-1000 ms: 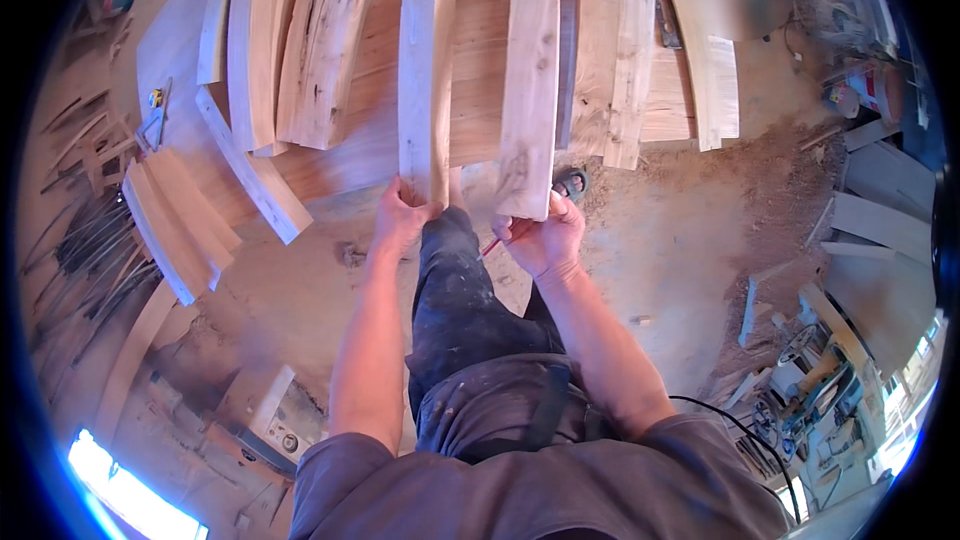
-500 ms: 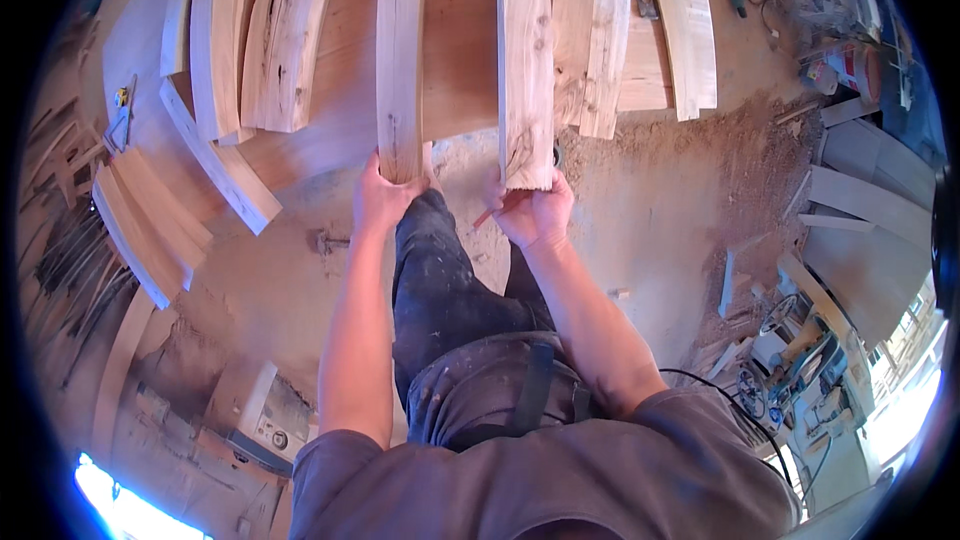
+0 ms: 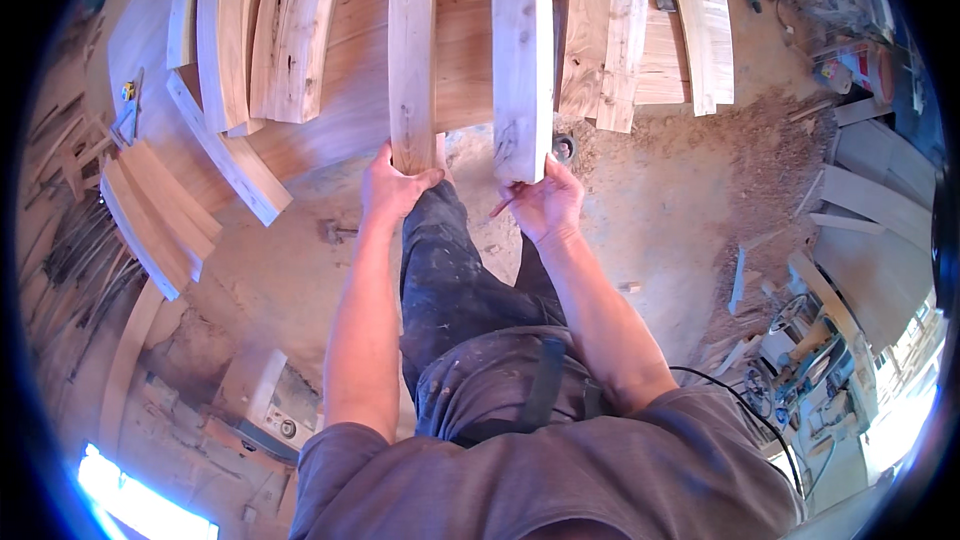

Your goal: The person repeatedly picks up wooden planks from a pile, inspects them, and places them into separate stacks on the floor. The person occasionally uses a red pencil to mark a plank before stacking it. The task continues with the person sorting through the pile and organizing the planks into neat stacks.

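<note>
Left hand (image 3: 390, 186): grip closed about the end of one wooden plank (image 3: 412, 60). Right hand (image 3: 552, 204): likewise, a second plank (image 3: 520, 65).

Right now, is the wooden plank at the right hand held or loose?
Held: the right hand grips the wooden plank at its near end, thumb against its right edge.
</note>
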Available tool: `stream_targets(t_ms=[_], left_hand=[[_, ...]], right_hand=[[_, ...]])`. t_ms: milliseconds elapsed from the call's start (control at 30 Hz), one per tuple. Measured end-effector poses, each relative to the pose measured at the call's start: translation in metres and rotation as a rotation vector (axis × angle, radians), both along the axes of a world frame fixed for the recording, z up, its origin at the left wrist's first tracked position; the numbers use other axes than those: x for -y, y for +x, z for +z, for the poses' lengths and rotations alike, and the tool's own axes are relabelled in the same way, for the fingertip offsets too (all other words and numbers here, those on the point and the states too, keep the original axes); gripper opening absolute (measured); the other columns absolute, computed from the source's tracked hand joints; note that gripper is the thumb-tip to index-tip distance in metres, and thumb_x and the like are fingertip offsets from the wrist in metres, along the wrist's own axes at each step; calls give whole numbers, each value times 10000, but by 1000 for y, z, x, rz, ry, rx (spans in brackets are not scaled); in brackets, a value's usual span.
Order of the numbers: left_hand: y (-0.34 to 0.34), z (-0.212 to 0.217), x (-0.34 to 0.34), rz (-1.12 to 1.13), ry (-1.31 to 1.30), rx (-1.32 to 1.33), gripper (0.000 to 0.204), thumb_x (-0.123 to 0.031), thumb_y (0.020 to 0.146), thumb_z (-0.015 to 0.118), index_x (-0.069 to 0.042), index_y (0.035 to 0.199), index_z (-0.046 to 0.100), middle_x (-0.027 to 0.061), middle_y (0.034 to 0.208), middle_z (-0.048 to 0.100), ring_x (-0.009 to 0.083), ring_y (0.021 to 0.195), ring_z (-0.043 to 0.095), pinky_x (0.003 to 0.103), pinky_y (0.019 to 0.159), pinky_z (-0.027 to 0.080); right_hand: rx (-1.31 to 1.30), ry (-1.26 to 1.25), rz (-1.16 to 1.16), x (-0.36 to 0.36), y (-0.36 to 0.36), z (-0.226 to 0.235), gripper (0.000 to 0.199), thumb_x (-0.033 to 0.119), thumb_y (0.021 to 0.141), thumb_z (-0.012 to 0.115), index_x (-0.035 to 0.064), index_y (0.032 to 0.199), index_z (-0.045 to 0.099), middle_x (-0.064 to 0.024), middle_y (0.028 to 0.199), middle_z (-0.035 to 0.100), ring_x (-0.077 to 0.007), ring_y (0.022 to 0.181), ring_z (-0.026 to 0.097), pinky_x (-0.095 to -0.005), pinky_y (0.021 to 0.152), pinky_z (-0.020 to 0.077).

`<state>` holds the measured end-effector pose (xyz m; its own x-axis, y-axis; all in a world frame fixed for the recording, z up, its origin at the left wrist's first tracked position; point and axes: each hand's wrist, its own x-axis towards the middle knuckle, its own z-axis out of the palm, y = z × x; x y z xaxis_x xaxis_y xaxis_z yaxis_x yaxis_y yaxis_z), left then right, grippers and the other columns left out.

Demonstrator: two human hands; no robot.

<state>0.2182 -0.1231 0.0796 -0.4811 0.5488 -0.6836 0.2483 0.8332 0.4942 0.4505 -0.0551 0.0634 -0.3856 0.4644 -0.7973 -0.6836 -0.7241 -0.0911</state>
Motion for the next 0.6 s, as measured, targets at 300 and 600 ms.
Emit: stream_targets(t_ms=[300,600], left_hand=[[-4,-3,-1,-50,12,14,875,-317,643,987,-10,1362,594,166,1223,742,297,1147,705,394,1008,535],[-7,6,-11,-62,-55,38,885,-311,635,984,1,1363,589,169,1238,735,291,1155,702,394,1013,534]], right_hand=[[1182,756,713,12,-19,-14,704,244,739,871,-39,1310,569,-104,1171,642,-188,1032,642,-338,903,537],[1365,777,788,17,-36,-9,692,288,722,862,-25,1257,555,-163,1153,591,-275,1036,622,-396,930,526]])
